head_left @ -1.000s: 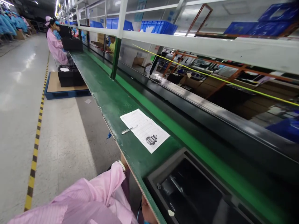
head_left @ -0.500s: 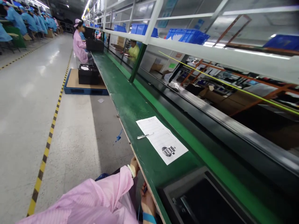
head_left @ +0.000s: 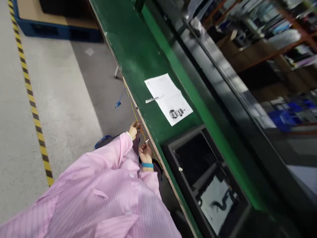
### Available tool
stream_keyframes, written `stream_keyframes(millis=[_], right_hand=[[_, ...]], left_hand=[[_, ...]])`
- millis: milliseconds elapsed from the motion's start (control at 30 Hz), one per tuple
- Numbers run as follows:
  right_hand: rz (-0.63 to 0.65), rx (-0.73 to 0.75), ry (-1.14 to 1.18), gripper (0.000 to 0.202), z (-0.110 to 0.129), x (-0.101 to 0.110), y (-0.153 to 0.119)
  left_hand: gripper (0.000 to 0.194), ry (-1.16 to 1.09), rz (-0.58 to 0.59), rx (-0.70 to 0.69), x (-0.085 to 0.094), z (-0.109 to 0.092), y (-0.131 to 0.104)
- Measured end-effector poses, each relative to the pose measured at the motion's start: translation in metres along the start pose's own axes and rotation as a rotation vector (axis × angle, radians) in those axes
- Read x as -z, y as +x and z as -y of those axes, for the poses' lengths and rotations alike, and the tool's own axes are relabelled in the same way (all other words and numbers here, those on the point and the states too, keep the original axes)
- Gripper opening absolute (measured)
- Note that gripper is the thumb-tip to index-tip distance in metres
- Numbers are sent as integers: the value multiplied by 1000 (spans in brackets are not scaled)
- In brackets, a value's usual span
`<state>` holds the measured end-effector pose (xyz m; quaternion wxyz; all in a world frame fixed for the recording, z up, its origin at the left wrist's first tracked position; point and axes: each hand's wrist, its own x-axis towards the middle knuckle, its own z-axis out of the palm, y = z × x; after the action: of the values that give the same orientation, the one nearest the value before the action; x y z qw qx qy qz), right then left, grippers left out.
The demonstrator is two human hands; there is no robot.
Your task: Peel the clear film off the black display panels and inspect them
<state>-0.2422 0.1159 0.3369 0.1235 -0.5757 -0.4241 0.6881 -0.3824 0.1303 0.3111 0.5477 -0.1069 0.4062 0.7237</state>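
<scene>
Just off the table's front edge, my left hand (head_left: 133,130) has its fingers bent at a thin yellow wire (head_left: 134,112), seemingly pinching it. This wire runs along below the edge. Slightly nearer to me, my right hand (head_left: 145,152) grips a small silver clip (head_left: 147,141), its tip close to the wire; whether the two touch I cannot tell. A teal wristband (head_left: 148,165) circles my right wrist.
On the green table (head_left: 133,56) lie a printed sheet (head_left: 160,89), a pen (head_left: 151,99) and a black tray (head_left: 170,155) with dark compartments. A blue pallet (head_left: 59,32) stands on the floor, left. Blue cord (head_left: 118,103) lies below the edge.
The view has tilted down and turned. Both hands, earlier partly hidden under the table edge, now show beside it, with the yellow wire and silver clip visible.
</scene>
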Motion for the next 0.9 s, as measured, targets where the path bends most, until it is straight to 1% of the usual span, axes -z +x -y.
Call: stream_keyframes(millis=[100, 167, 300, 367, 467, 533, 700, 800, 900], right_hand=[[-44, -20, 147, 30, -9, 2, -4], [-47, -39, 229, 28, -14, 3, -6], [-62, -85, 376, 29, -29, 11, -9], [-87, -100, 448, 31, -40, 19, -14], [-148, -98, 546, 31, -59, 36, -27], [-211, -77, 597, 30, -70, 49, -40], [-445, 39, 654, 32, -92, 76, -70], [-589, 104, 641, 35, -99, 82, -77], [-684, 133, 605, 37, -102, 84, -75]], left_hand=[[33, 2, 17, 6, 10, 2, 3], [32, 8, 24, -4, 12, 1, 2], [27, 33, 28, -28, 8, -2, 3], [21, 49, 25, -41, 5, -2, 5], [9, 76, 7, -70, 1, -3, 9], [6, 96, -9, -93, 0, -3, 13], [18, 133, -30, -145, -3, -3, 20], [15, 152, -27, -164, -5, -5, 23], [7, 189, -32, -169, -9, -8, 23]])
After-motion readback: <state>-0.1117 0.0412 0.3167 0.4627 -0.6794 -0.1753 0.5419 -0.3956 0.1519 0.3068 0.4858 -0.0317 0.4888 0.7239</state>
